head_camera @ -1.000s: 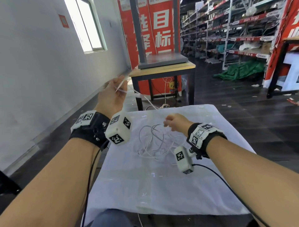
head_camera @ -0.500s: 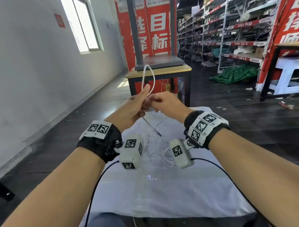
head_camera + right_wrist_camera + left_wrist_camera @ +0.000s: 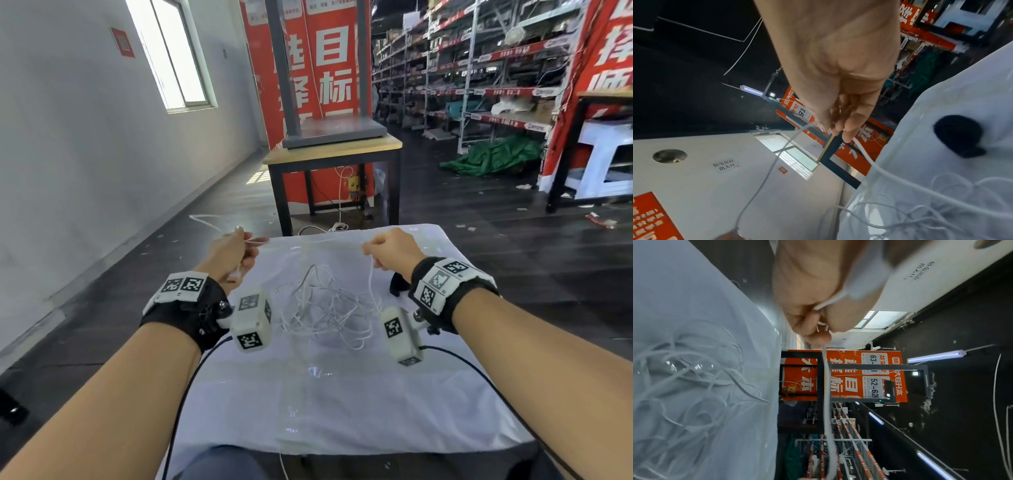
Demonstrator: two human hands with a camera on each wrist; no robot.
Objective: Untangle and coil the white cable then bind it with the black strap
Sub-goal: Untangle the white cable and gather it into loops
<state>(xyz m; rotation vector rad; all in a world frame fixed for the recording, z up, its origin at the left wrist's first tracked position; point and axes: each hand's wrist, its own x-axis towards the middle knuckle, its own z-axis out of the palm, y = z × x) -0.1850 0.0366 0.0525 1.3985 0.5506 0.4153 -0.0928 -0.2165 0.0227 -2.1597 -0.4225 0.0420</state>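
The left hand (image 3: pixel 233 255) pinches the white cable (image 3: pixel 325 308) near its end. The right hand (image 3: pixel 394 253) pinches it too, farther along. Most of the cable lies in a messy pile on the white cloth (image 3: pixel 342 394). The black strap (image 3: pixel 397 286) waits beside the right wrist. Pull gently (no yanking), so knots stay loose.

White cable (image 3: pixel 325 308) — taut between hands

white cable (image 3: pixel 322 308) | black strap (image 3: pixel 399 286) | white cloth (image 3: pixel 342 404) | red banner (image 3: pixel 329 68)
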